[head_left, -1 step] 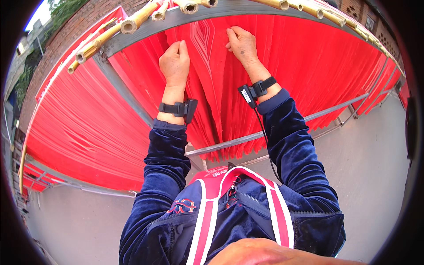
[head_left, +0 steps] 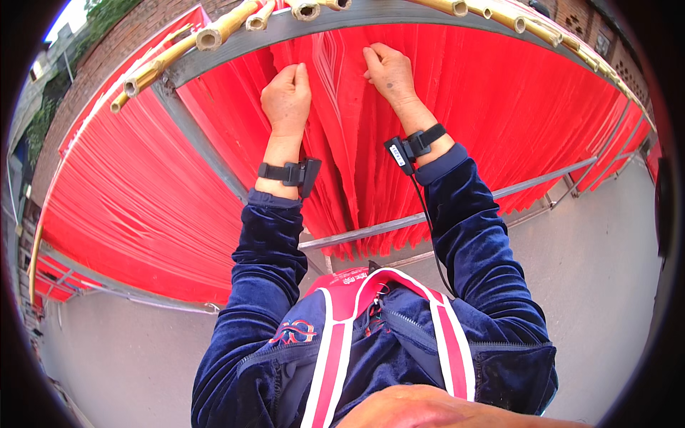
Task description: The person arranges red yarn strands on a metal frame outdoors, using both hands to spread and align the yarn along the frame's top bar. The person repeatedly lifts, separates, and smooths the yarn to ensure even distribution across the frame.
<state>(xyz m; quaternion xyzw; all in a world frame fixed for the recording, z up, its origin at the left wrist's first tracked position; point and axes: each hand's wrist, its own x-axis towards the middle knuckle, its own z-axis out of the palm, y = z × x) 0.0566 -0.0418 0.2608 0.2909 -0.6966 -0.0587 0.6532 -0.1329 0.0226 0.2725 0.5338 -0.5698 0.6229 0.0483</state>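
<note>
Many thin red sheets hang in close rows in front of me, cloth or paper, I cannot tell which. My left hand (head_left: 287, 100) is closed, thumb pressed to the curled fingers, at the edge of a red sheet (head_left: 347, 114). To its right and a little higher, my right hand (head_left: 392, 75) pinches the red sheet's other side. Between the hands the sheet spreads, with pale nested lines near its top. The fingertips are partly hidden, so the exact grip does not show. Both wrists carry black straps with small devices.
Bamboo poles (head_left: 225, 27) lie along the grey metal top rail (head_left: 314, 36), their cut ends toward me. A grey upright (head_left: 193, 128) and a lower bar (head_left: 385, 227) frame the sheets. More red sheets (head_left: 143, 207) hang at left. Brick walls stand behind; the floor is grey.
My left hand has shifted slightly right and up. The sheet between the hands is narrower and more folded near its top. The right hand has barely moved.
</note>
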